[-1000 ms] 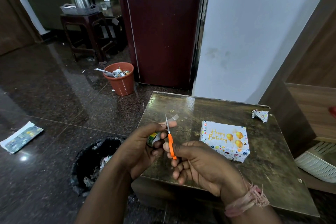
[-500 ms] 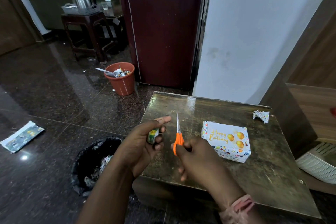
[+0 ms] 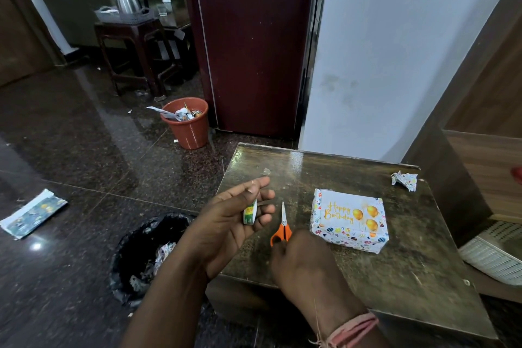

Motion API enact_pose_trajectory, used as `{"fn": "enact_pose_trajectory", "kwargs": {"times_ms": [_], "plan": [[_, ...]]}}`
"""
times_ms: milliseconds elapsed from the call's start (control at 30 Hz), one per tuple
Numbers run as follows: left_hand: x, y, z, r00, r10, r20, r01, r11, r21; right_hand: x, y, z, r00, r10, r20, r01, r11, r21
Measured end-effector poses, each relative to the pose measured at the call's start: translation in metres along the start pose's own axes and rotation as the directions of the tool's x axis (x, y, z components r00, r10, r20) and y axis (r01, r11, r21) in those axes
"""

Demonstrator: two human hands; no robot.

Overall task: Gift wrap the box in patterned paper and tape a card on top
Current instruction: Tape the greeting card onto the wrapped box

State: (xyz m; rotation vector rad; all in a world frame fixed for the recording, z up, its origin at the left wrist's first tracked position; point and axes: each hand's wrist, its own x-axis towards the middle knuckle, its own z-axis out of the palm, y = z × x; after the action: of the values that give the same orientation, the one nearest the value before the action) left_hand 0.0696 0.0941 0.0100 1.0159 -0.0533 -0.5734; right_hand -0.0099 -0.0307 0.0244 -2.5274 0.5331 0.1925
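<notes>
Left hand [image 3: 226, 223] holds tape roll [image 3: 250, 211]; right hand [image 3: 303, 260] hides scissors [image 3: 282, 230] handles.

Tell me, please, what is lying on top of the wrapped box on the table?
A white card reading Happy Birthday, with gold balloons, lies flat on the wrapped box. No tape holding it is visible, and the card covers most of the paper on the box's top.

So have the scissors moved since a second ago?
Yes. The scissors have dropped from between the raised hands toward the table, nearer the wrapped box, right hand holding them.
</notes>
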Motion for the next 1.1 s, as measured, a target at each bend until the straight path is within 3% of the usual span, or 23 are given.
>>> {"fn": "enact_pose_trajectory", "kwargs": {"times_ms": [267,367,500,567,800,933,1100], "plan": [[0.0,-0.003,-0.002,0.999,-0.002,0.051,0.0,0.999,0.041,0.003,0.0,-0.006,0.999,0.04,0.01,-0.04,0.998,-0.053],[0.001,-0.004,-0.001,0.998,-0.011,0.065,0.006,0.998,0.063,0.005,0.004,-0.008,0.995,-0.007,-0.099,0.005,1.0,-0.018],[0.002,-0.006,-0.002,0.996,-0.017,0.09,0.01,0.996,0.084,0.011,0.012,-0.012,0.919,-0.129,-0.371,0.22,0.952,0.215],[0.001,-0.007,-0.001,0.993,-0.022,0.115,0.01,0.995,0.102,0.013,0.011,-0.015,0.906,-0.143,-0.398,0.301,0.88,0.368],[0.001,-0.01,-0.004,0.984,-0.041,0.171,0.014,0.988,0.155,0.009,0.007,-0.03,0.978,-0.196,-0.077,0.197,0.717,0.669],[0.0,-0.009,-0.002,0.984,-0.046,0.174,0.016,0.985,0.171,0.011,0.011,-0.034,0.981,-0.194,-0.014,0.136,0.629,0.765],[-0.001,-0.01,-0.001,0.978,-0.054,0.201,0.015,0.981,0.193,0.017,0.015,-0.029,0.983,-0.176,0.047,0.069,0.599,0.798]]}}
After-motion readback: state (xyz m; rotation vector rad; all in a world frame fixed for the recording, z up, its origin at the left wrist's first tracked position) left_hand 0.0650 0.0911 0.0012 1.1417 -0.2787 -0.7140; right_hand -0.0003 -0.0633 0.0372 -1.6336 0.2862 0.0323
